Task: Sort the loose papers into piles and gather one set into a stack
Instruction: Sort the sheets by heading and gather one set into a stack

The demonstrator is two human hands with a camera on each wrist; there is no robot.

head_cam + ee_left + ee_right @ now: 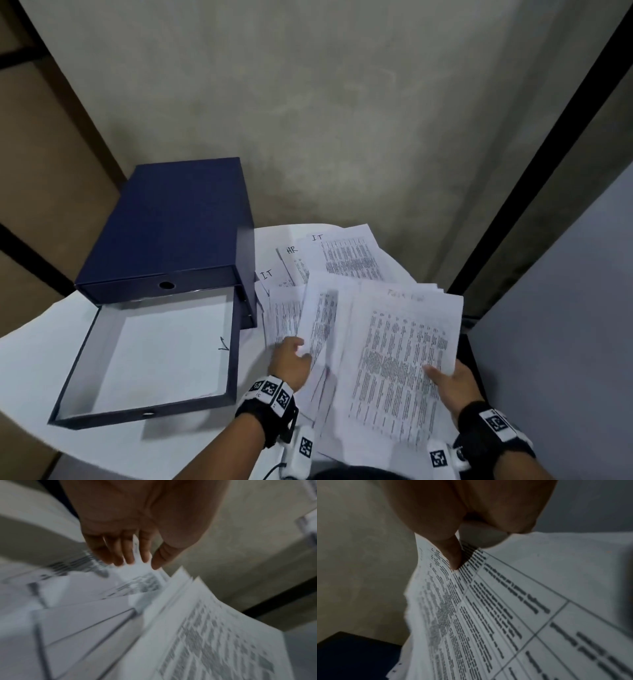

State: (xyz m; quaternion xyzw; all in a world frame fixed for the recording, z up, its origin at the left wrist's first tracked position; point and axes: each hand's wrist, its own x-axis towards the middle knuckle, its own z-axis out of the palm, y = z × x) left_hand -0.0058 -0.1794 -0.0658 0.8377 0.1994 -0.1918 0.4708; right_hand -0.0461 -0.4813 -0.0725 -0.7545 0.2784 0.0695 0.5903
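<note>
Printed sheets lie fanned over the right of the white table; the far loose papers (pixel 346 257) bear handwritten IT and HR marks. My right hand (pixel 448 380) holds a tilted stack of printed papers (pixel 400 359) at its lower right edge. In the right wrist view its thumb (pixel 452 555) lies on top of the stack (pixel 488 615) and its fingers are hidden beneath. My left hand (pixel 291 359) pinches the lower edge of a single raised sheet (pixel 318 322) just left of the stack. In the blurred left wrist view that sheet (pixel 142 581) runs between the thumb and fingers (pixel 128 555).
A dark blue box file (pixel 171 222) stands at the back left of the round white table (pixel 34 377). Its open tray (pixel 236 359) lies in front of it with a white sheet inside. A grey wall is close behind and a dark-framed panel stands to the right.
</note>
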